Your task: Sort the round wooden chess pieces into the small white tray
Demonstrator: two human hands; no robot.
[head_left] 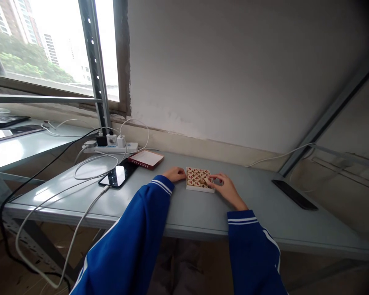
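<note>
A white box (pixel 199 189) on the grey table holds several round wooden pieces (pixel 197 179) with red and dark characters, laid in rows. My left hand (pixel 176 174) rests on the table beside the box's left edge, its fingers pressed together; whether it holds anything is hidden. At the box's right side, my right hand (pixel 226 187) pinches one round piece (pixel 208 180) between thumb and fingers, over the other pieces.
A red-edged lid (pixel 146 159) lies open side up at the back left. Beside it are a phone (pixel 118 175) on a cable and a power strip (pixel 110 149) with chargers. A dark flat object (pixel 294 194) lies at the right.
</note>
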